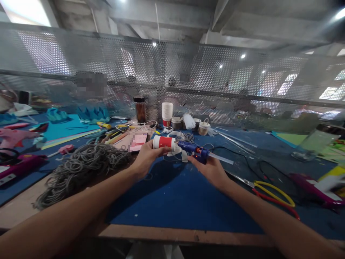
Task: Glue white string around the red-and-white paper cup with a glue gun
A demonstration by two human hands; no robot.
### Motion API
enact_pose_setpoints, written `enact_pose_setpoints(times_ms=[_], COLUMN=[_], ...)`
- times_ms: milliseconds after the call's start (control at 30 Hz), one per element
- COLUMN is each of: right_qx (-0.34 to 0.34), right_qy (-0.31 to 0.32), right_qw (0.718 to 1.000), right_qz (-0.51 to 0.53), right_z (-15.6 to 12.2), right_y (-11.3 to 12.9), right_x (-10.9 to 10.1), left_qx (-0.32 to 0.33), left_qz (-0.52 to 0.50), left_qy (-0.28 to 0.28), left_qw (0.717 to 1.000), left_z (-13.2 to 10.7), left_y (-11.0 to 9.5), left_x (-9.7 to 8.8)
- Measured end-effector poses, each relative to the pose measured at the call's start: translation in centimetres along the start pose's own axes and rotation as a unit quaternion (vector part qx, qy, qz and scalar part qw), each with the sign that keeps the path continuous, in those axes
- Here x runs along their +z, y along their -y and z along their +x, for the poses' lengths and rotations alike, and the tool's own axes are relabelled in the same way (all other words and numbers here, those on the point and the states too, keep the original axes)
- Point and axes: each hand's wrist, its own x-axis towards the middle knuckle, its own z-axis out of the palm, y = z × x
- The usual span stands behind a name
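Note:
My left hand [147, 158] is closed around a red and white paper cup [163, 142], tipped on its side with its base toward the right. A blue glue gun [188, 146] is gripped in my right hand [211, 169], its nozzle pointing left at the cup's base. Whether nozzle and cup touch I cannot tell. A clear glue stick [222, 157] juts from the back of the gun. Behind and below the cup, thin grey cord [185, 137] and a white piece [184, 155] lie on the blue mat [167, 198].
A heap of grey cord [86, 165] lies left, beside a phone [138, 142]. Stacked paper cups [167, 110] and a dark jar [140, 109] stand behind. Scissors [272, 192] and a glass jar [315, 142] are right. A perforated metal screen [188, 75] closes the back.

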Motion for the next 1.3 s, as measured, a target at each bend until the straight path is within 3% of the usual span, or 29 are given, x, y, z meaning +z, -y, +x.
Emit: enact_pose_setpoints(times_ms=[433,1300], right_qx=[-0.036,-0.034], right_qy=[-0.013,-0.021], right_qw=[0.996,0.994], right_qz=[-0.087,-0.104], right_z=[0.11,0.26], right_y=[0.18,0.17], right_x=[-0.45,-0.47], left_qx=[0.014,0.035], left_qz=[0.075,0.144], left_qy=[-0.002,-0.037], left_qw=[0.997,0.988], left_z=[-0.01,-0.15], left_y=[0.15,-0.44], left_x=[-0.28,0.15])
